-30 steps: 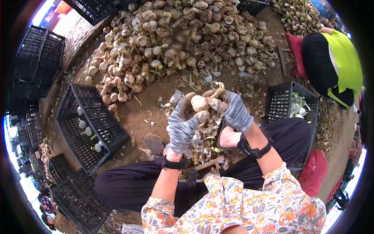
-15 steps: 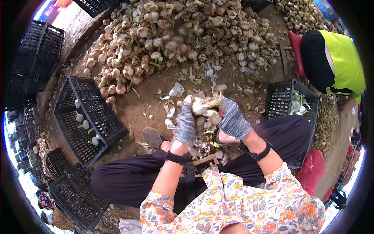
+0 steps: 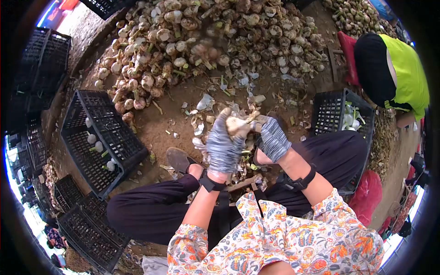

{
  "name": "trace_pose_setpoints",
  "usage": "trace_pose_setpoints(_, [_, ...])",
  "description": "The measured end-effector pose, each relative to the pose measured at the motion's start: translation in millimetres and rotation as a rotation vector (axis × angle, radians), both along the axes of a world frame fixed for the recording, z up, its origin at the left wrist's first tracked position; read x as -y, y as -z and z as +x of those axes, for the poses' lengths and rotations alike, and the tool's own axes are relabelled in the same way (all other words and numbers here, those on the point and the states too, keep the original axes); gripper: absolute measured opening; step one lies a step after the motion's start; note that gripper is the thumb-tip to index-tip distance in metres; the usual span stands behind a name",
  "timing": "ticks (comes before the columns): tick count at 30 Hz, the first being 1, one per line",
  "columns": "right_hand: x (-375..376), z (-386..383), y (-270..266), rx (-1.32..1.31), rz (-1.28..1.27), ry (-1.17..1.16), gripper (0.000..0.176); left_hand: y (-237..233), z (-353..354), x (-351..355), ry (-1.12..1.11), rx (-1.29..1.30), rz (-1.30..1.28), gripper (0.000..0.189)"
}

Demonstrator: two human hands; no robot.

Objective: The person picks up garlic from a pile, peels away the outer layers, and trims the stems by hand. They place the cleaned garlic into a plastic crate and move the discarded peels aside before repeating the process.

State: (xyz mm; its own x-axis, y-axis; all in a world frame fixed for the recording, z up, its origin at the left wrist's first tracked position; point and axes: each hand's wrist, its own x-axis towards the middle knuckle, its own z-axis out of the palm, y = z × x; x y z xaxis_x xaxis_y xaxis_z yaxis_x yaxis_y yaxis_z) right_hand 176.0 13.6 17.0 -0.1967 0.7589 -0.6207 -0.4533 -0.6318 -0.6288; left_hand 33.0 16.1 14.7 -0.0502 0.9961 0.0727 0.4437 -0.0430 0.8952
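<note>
In the middle of the head view, my left hand (image 3: 223, 146) wears a grey striped glove and is wrapped round a garlic bulb (image 3: 237, 127). The bulb is pale, and its stalk (image 3: 251, 117) points to the right. My right hand (image 3: 274, 139), gloved alike, is closed at the stalk's end, its fingertips by the stalk. What sits inside the right fingers is hidden. Beneath both hands, peeled garlic skins (image 3: 198, 128) and stalk scraps lie on the soil.
A large heap of garlic (image 3: 183, 46) lies ahead. A tilted black crate (image 3: 117, 133) on the left holds several trimmed bulbs; another crate (image 3: 327, 110) on the right holds more. A co-worker in a yellow-green top (image 3: 405, 68) bends at the right, near a red net bag (image 3: 366, 199).
My left hand has turned, its back now facing up, and the bulb has turned with it. My right hand has shifted slightly, its fingers still near the stalk.
</note>
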Motion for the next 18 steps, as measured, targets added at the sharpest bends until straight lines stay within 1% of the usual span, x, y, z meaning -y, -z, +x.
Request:
trace_pose_setpoints(1, [2,0,2,0.002,-0.006,0.002,0.013,0,-6,1,0.052,0.053,-0.220,0.042])
trace_pose_setpoints(2, [3,-2,6,0.320,0.247,-0.106,0.015,11,-9,-2,0.023,0.153,-0.327,0.037])
trace_pose_setpoints(3, [5,-5,8,0.635,0.501,-0.214,0.018,16,-12,-7,0.021,0.152,-0.330,0.037])
trace_pose_setpoints(4, [5,-8,2,0.651,0.494,-0.188,0.023,18,-15,-13,-0.030,0.547,-0.633,0.037])
trace_pose_setpoints(5, [7,-10,0,0.647,0.490,-0.190,0.023,17,-25,-20,0.032,0.750,-0.932,0.040])
trace_pose_setpoints(6, [10,-11,-1,0.725,0.605,-0.235,0.023,14,-34,-29,0.069,0.890,-1.250,0.045])
trace_pose_setpoints(7, [11,-11,-2,0.802,0.725,-0.280,0.024,5,-43,-34,0.182,0.862,-1.402,0.053])
trace_pose_setpoints(8, [14,-10,8,0.774,0.644,-0.292,0.029,6,-34,-29,0.040,0.827,-1.262,0.054])
trace_pose_setpoints(9, [14,-10,14,0.773,0.641,-0.291,0.029,8,-23,-22,-0.095,0.788,-1.124,0.056])
trace_pose_setpoints(10, [12,-8,19,0.661,0.503,-0.232,0.031,25,-21,-20,-0.099,0.663,-0.873,0.056])
trace_pose_setpoints(11, [10,-7,20,0.548,0.371,-0.174,0.033,38,-18,-9,-0.142,0.722,-0.700,0.051])
trace_pose_setpoints(12, [9,-6,18,0.610,0.470,-0.189,0.034,34,-13,-4,-0.170,0.774,-0.524,0.048])
trace_pose_setpoints(13, [9,-7,20,0.612,0.471,-0.188,0.034,22,-12,-4,-0.168,0.775,-0.523,0.048])
trace_pose_setpoints(15, [11,-9,25,0.737,0.677,-0.098,0.034,13,-11,-2,0.153,0.232,-0.107,0.041])
trace_pose_setpoints(16, [9,-1,14,0.497,0.447,-0.182,0.032,17,-13,-3,0.124,0.623,-0.384,0.037])
trace_pose_setpoints(17, [9,0,15,0.497,0.447,-0.181,0.032,16,-18,-6,0.125,0.622,-0.384,0.037])
trace_pose_setpoints(18, [9,1,14,0.337,0.427,-0.089,0.029,11,-25,-10,0.151,0.729,-0.533,0.036])
